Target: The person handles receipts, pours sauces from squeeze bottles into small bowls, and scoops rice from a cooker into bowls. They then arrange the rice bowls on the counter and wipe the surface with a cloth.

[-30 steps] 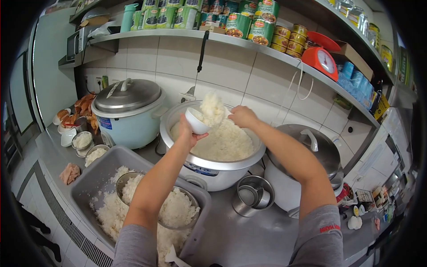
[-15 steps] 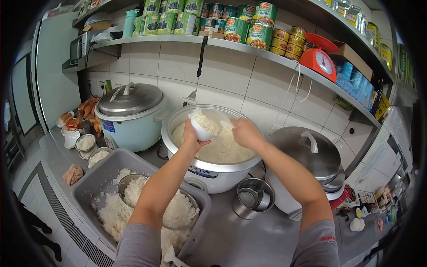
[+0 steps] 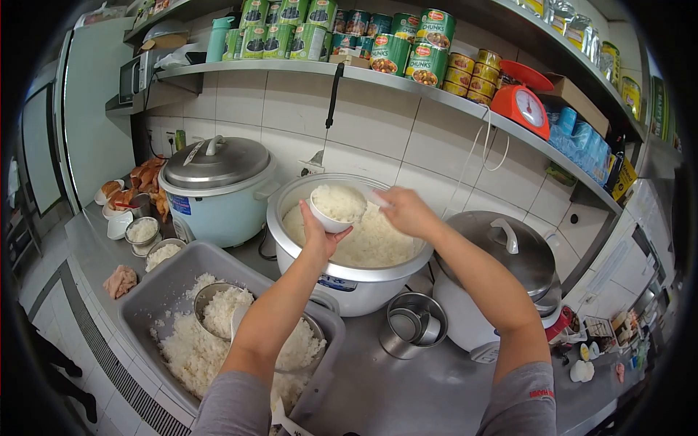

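My left hand point(image 3: 320, 231) cups a white bowl point(image 3: 329, 221) heaped with cooked rice point(image 3: 340, 200), over the left part of a large open rice cooker point(image 3: 356, 277). Beside the bowl, my right hand point(image 3: 408, 213) is closed round a pale rice paddle point(image 3: 374, 197), smeared by motion, whose blade lies by the bowl's right edge. More rice point(image 3: 374, 243) fills the cooker below both hands. At lower left, a grey tub point(image 3: 138, 309) holds loose rice and metal bowls of rice, partly hidden by my left forearm.
A lidded rice cooker point(image 3: 218, 207) stands left and another point(image 3: 502, 247) right. Nested metal pots point(image 3: 411, 327) sit on the steel counter point(image 3: 429, 392). Above runs a shelf point(image 3: 305, 67) with cans and a red scale point(image 3: 520, 107). Small rice bowls point(image 3: 142, 231) stand at left.
The bowl has turned from tilted toward the right to nearly level, its rice now a rounded mound. My right hand has shifted slightly right, with the paddle at the bowl's edge.
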`<state>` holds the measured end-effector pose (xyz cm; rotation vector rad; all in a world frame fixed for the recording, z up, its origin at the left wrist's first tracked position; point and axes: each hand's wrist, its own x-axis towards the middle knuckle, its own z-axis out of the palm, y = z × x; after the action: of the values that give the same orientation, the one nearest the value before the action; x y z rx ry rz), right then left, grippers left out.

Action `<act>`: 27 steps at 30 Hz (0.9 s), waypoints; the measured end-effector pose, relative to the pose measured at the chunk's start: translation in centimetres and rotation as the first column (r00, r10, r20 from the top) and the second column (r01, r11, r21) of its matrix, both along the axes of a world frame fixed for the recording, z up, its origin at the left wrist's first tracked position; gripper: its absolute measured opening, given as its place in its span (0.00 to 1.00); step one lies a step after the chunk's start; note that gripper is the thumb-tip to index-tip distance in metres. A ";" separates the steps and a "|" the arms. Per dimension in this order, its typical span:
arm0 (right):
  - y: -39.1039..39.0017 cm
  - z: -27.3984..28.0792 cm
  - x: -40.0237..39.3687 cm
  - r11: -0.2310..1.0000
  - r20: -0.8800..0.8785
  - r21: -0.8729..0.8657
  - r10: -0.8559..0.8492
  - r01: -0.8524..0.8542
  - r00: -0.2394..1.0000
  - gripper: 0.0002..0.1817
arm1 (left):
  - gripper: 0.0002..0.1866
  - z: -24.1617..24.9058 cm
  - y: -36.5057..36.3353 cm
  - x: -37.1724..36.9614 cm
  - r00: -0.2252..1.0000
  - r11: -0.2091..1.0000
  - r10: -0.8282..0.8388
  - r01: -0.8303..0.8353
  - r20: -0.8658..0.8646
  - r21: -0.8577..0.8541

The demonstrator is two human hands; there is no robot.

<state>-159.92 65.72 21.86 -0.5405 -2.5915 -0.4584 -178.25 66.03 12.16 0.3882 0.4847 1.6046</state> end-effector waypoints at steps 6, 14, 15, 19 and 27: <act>-1.6 -3.2 -0.6 0.755 -0.331 -0.646 -0.411 0.114 0.850 0.20 | 0.34 1.2 -0.1 0.9 0.998 0.994 0.029 -0.035 0.057 0.108; -1.9 -4.1 -2.2 0.910 -0.381 -0.412 -0.228 0.056 0.896 0.22 | 0.33 2.0 -0.7 -0.4 0.999 0.993 0.025 -0.028 0.024 0.117; -1.8 -4.3 -2.2 0.852 -0.522 -0.523 -0.309 -0.012 0.795 0.22 | 0.32 2.3 -1.0 -0.7 0.998 0.981 0.039 -0.049 0.058 0.189; -5.2 -6.4 -4.4 0.322 -0.553 -0.810 -0.697 -0.491 0.456 0.22 | 0.30 2.7 -2.0 -1.0 0.972 0.959 0.076 -0.132 0.222 0.249; -11.2 -9.3 -7.5 0.955 -0.465 -0.296 -0.155 0.012 0.872 0.27 | 0.29 0.4 -6.4 -2.4 0.935 0.929 0.262 -0.312 0.241 0.201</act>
<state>-167.40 54.53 12.55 -0.7595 -2.1562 0.0362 -180.67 59.66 12.56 0.3300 0.1929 1.9759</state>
